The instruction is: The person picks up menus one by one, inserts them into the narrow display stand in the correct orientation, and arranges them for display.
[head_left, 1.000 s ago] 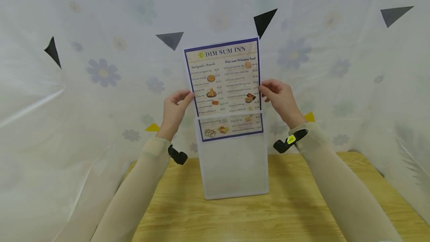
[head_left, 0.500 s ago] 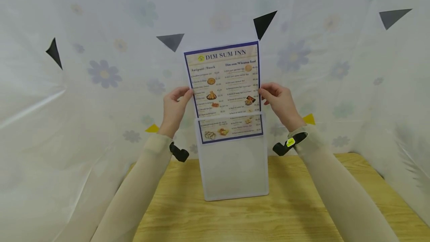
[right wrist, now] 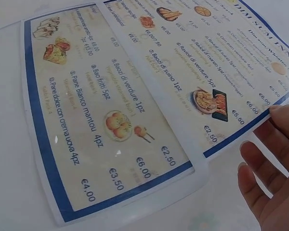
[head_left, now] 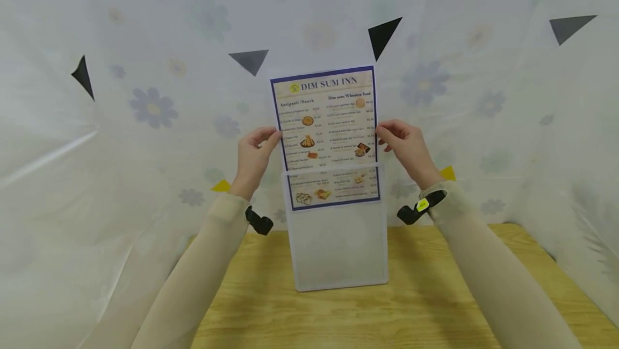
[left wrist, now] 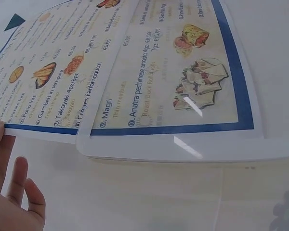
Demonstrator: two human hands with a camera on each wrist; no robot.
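At centre frame the left hand point(head_left: 253, 156) and right hand point(head_left: 406, 147) pinch the menu point(head_left: 326, 123) by its side edges, its bottom inside the clear stand point(head_left: 338, 241); uneven pressure could skew and jam it.

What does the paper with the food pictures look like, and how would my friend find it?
Look at the wooden table in front of the flowery white curtain; a clear stand-up holder rests on it. Poking up out of that holder is the menu, pinched at its edges by the left hand and right hand. Only it has a blue border, food photos and "DIM SUM INN" on top.
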